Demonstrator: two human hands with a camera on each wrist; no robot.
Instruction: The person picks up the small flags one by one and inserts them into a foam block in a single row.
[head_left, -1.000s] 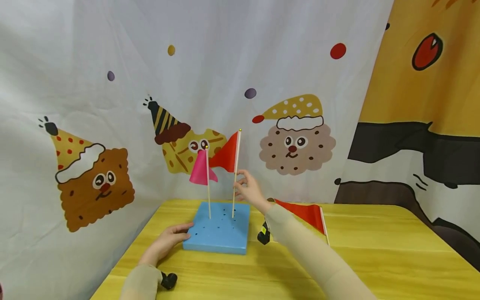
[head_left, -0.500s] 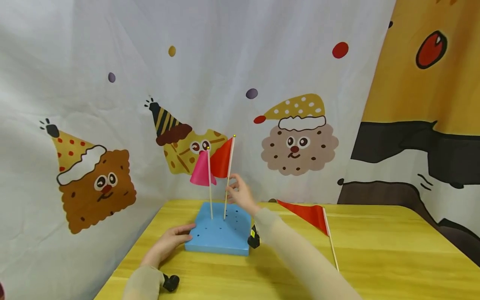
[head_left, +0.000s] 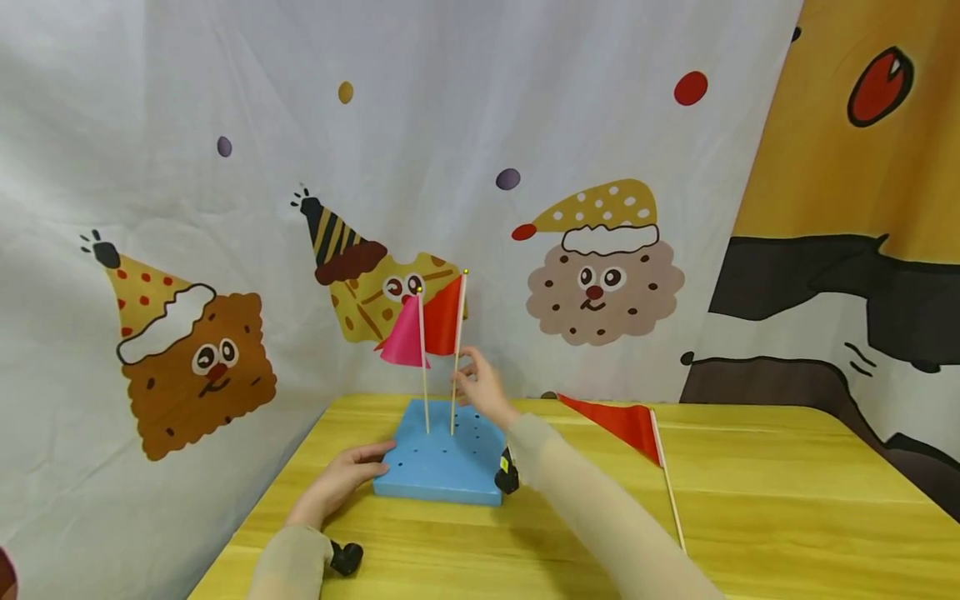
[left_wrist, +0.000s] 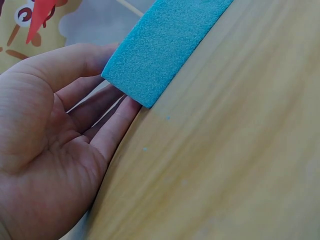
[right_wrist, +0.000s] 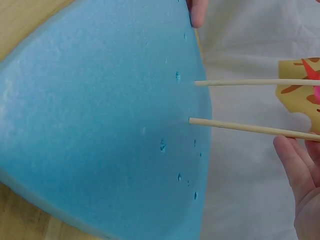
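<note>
Thumb and fingers of my left hand [head_left: 341, 479] lie against the left side of a blue foam block [head_left: 442, 475], at its corner in the left wrist view. My right hand [head_left: 486, 387] pinches the thin wooden stick [right_wrist: 230, 126] of a red triangular flag [head_left: 442, 321]. That stick stands nearly upright, leaning slightly right, its lower end at the block's top face. Just left of it, a pink flag [head_left: 405, 337] stands upright on its own stick in the foam and overlaps the red cloth in the head view. Several small holes dot the foam.
Another red flag [head_left: 626, 429] lies on the yellow wood-grain table [head_left: 780, 483], right of the right forearm. Behind the table hangs a white cloth [head_left: 435, 108] printed with cartoon biscuits. A black wrist camera [head_left: 347, 558] sits at the left cuff.
My right hand has brought the red flag left and slightly down, so its stick stands closer to the pink flag's stick. My left hand keeps its place at the block.
</note>
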